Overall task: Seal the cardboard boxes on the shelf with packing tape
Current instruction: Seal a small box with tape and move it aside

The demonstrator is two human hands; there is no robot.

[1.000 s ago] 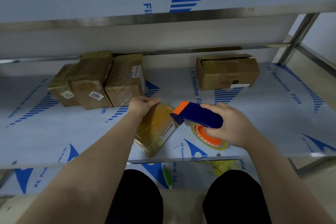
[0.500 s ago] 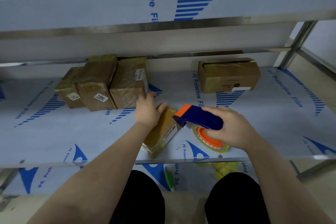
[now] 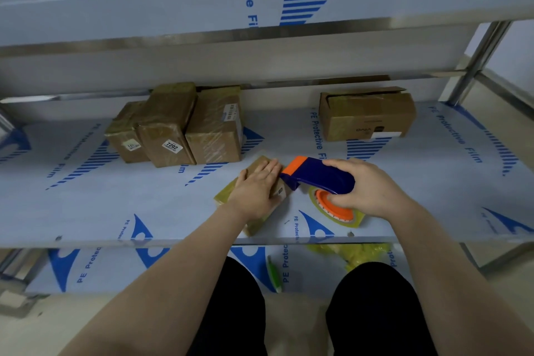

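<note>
**A:** How many boxes do you count from your end?

**B:** I see five on the shelf (image 3: 86, 196). Three wrapped boxes (image 3: 167, 127) stand side by side, touching, at the back left. They are covered in shiny tape, and two of them carry white labels. One brown box (image 3: 367, 115) sits alone at the back right with its top flap loose. One small box (image 3: 255, 224) lies near the front edge, at an angle.

**A:** And the hands?

**B:** My left hand (image 3: 257, 191) lies flat on the small box, fingers straight, pressing it down. My right hand (image 3: 367, 188) grips the one tape dispenser (image 3: 318, 175), just to the right of that box.

**A:** What does it look like?

**B:** It has a dark blue body with an orange tip next to my left fingertips. The orange hub holds a single roll of tape (image 3: 338, 211), clear with a yellowish tint, which rests on the shelf.
</note>
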